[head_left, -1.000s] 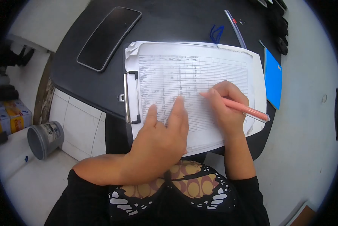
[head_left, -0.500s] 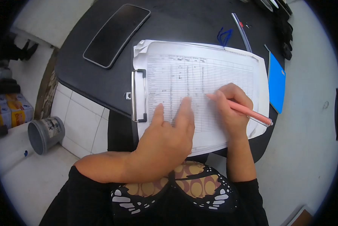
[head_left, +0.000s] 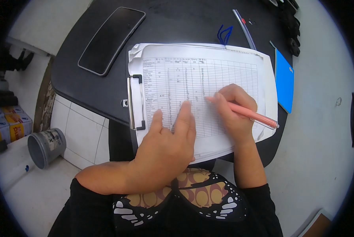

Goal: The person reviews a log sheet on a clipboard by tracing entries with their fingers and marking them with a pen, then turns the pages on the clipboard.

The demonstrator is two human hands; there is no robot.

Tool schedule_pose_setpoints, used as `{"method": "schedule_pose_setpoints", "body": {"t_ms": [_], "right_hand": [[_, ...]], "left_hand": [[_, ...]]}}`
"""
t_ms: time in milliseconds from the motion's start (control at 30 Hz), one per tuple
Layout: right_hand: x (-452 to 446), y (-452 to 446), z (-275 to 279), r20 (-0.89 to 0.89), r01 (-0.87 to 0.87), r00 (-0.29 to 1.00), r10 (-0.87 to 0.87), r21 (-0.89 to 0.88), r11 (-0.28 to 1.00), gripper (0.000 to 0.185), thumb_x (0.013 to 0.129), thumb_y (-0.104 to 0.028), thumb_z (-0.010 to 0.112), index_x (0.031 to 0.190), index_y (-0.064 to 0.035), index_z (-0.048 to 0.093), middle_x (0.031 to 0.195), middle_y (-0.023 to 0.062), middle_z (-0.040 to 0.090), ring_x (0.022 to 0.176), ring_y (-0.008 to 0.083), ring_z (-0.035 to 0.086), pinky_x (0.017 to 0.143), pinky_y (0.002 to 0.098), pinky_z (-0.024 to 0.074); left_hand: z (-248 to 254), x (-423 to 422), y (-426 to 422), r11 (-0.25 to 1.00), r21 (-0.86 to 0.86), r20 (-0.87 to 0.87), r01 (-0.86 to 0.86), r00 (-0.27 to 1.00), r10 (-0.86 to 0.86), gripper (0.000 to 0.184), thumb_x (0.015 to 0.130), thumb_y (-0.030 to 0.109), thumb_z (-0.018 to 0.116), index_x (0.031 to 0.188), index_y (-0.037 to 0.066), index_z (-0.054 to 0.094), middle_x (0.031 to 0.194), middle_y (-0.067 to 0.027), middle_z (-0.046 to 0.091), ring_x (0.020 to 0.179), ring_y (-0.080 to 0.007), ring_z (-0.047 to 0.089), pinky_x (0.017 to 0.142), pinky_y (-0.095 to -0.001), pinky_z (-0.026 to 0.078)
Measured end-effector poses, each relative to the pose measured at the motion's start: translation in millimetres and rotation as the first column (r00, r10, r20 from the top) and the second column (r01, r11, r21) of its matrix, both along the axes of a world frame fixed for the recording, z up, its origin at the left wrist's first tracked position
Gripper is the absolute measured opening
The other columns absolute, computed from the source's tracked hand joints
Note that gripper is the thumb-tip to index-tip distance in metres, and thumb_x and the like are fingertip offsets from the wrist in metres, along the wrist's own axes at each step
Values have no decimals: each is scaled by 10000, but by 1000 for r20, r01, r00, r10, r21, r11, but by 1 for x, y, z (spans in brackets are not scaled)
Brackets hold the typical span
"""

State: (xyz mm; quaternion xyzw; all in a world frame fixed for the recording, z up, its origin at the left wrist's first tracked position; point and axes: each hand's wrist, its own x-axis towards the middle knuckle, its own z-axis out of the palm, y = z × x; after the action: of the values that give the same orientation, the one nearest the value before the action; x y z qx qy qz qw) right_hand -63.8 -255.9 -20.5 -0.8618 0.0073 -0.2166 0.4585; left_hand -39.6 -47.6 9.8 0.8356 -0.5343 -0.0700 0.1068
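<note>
A stack of white sheets with a printed table (head_left: 224,75) lies on a clipboard, held by its metal clip (head_left: 130,103) at the left side. My left hand (head_left: 167,144) rests on the lower left of the top sheet, index and middle fingers stretched out and apart along the rows. My right hand (head_left: 238,114) grips a pink pen (head_left: 254,115), its tip at the sheet near the filled columns. Small handwritten marks stand in several columns on the left half; the right-hand columns look blank. The writing is too small to read.
On the black table (head_left: 82,91) a smartphone (head_left: 112,41) lies at the upper left. A blue notebook (head_left: 283,81), a clear tube-like stick (head_left: 244,29) and a blue string (head_left: 225,34) are around the papers. A grey bucket (head_left: 46,148) stands on the floor at left.
The table, papers and both hands appear shifted slightly left in view. Both hands keep nearly the same place on the sheet, and the pen stays in my right hand.
</note>
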Motion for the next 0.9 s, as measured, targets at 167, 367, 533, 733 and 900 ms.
{"method": "schedule_pose_setpoints", "body": {"t_ms": [167,367,533,733,900], "right_hand": [[-1,0,0,-5,6,1000,-6,-4,1000,199,760,23,720,640,-23,567,625,44,580,542,128,521,497,270,403],[-1,1,0,-3,3,1000,-3,-9,1000,192,760,27,717,645,-22,571,628,44,582,542,124,521,497,267,406],[-1,1,-1,-1,10,1000,-10,-9,1000,187,759,25,719,650,-23,574,629,43,583,539,124,523,494,266,407],[0,1,1,9,4,1000,-4,-23,1000,195,760,20,721,643,-21,571,624,45,580,535,126,523,490,269,405],[-1,0,1,-4,8,1000,-8,-32,999,199,759,7,728,639,-19,571,622,47,578,532,133,522,487,275,405]], "left_hand": [[-2,-1,0,1000,2,0,2,1000,-2,840,722,498,750,1267,-108,550,1405,-331,433,686,-246,641,999,-468,444],[0,0,0,1000,1,-9,5,1000,-5,837,718,498,752,1263,-105,555,1395,-333,442,685,-243,639,1001,-468,444],[1,0,0,1000,0,-4,5,1000,-5,836,712,498,753,1258,-105,557,1392,-333,443,681,-239,636,1002,-469,446],[1,1,-1,1000,3,-10,3,1000,-3,835,709,495,755,1257,-104,557,1396,-328,438,682,-239,634,999,-471,451],[1,0,-1,1000,5,-21,-2,1000,2,836,705,492,758,1257,-103,556,1396,-325,438,684,-241,634,999,-469,452]]}}
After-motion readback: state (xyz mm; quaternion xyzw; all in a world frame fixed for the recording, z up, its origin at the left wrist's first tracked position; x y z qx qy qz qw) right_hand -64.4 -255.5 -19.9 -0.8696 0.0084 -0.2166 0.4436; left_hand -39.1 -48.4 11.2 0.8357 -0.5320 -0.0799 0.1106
